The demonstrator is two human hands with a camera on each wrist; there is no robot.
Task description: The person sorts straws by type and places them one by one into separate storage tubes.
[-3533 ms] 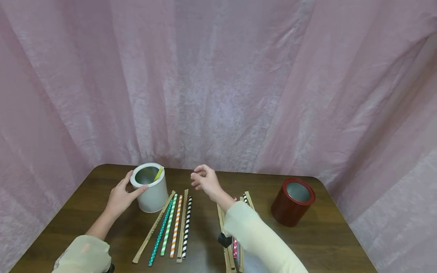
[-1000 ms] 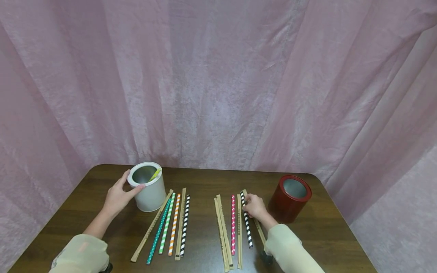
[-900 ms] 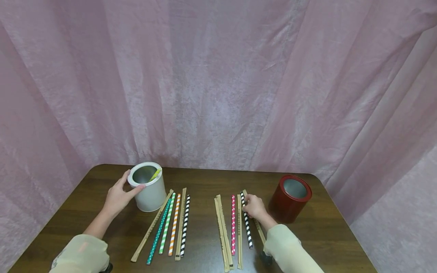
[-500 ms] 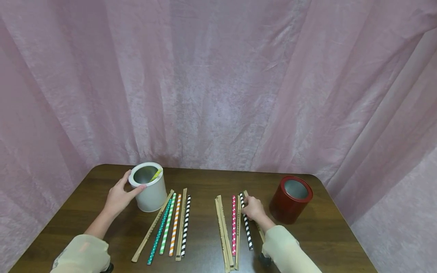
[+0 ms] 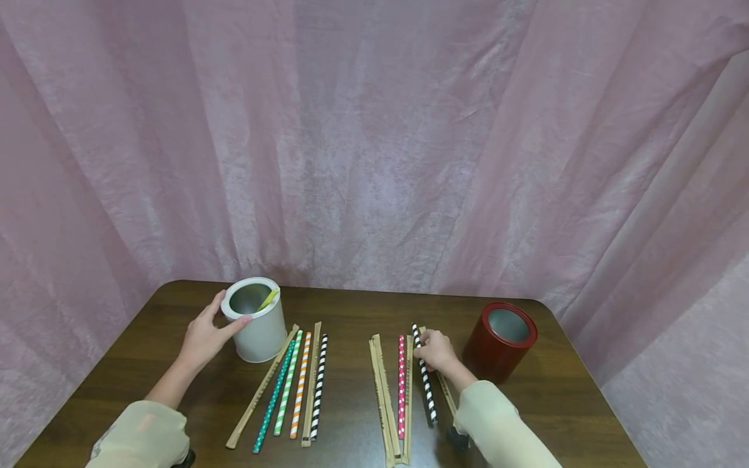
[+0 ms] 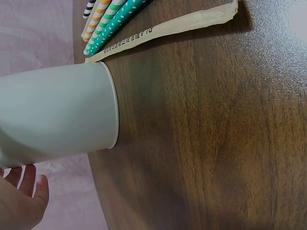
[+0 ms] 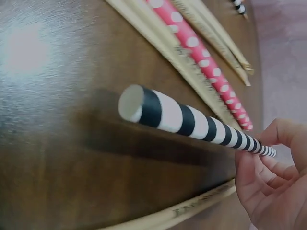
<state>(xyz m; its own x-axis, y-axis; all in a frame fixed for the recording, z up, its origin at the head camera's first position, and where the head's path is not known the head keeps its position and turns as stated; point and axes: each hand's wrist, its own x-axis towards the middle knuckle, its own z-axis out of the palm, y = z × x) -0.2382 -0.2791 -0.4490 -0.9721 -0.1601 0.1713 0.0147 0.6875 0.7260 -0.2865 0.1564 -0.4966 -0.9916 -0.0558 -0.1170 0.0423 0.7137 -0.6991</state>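
My left hand (image 5: 203, 339) holds the white can (image 5: 261, 337) near its rim, thumb on the near side and fingers on the left. A yellow-green stick-like thing (image 5: 268, 299) leans inside that can; its lower end is hidden. Between thumb and fingers, my right hand (image 5: 437, 351) pinches a black-and-white striped paper straw (image 7: 192, 122). In the right wrist view the straw's near end is raised, with a shadow on the wood below. Beside it lie a pink dotted straw (image 5: 401, 390) and a paper-wrapped straw (image 5: 408, 403). Another wrapped straw (image 5: 446, 393) is partly hidden under my right arm.
Left of centre lie teal dotted (image 5: 274, 400), green striped (image 5: 288, 387), orange striped (image 5: 301, 387) and black striped (image 5: 318, 390) straws, with wrapped ones among them. A red can (image 5: 494, 351) stands at the right. Behind the table (image 5: 351, 312) hangs a pink curtain (image 5: 374, 162).
My right hand came from the middle over to the right-hand straws and took hold of the black-and-white straw, which has now risen slightly. My left hand stays on the white can.
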